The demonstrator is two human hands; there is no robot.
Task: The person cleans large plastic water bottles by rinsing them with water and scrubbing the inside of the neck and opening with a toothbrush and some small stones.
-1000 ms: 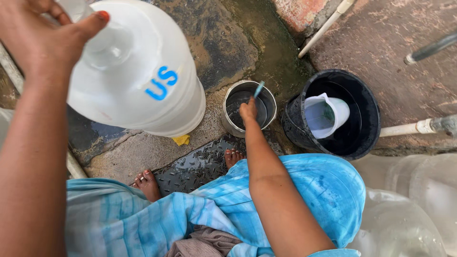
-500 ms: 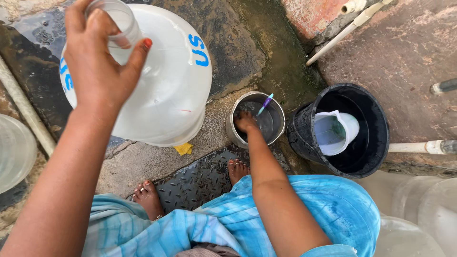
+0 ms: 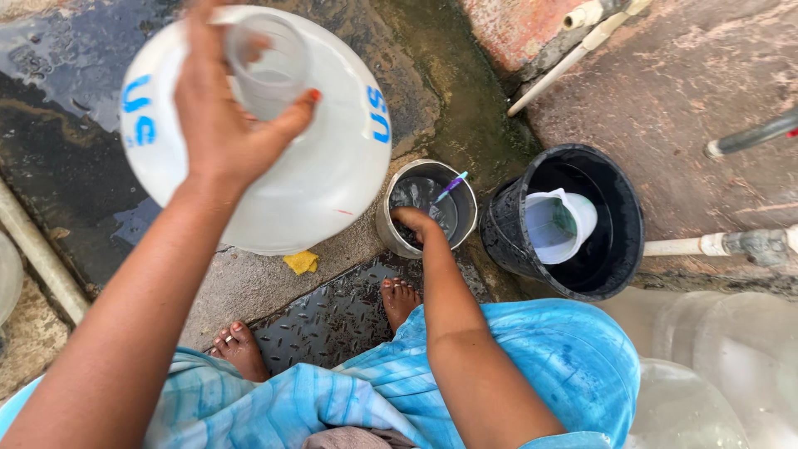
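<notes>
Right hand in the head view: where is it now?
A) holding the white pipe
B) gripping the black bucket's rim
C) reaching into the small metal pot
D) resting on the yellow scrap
C: the right hand reaches into the small metal pot, next to the black bucket.

Two hands [image 3: 220, 125] [image 3: 409, 220], one jug [image 3: 332, 166], two buckets [image 3: 399, 199] [image 3: 615, 199], one pitcher [image 3: 559, 224].
</notes>
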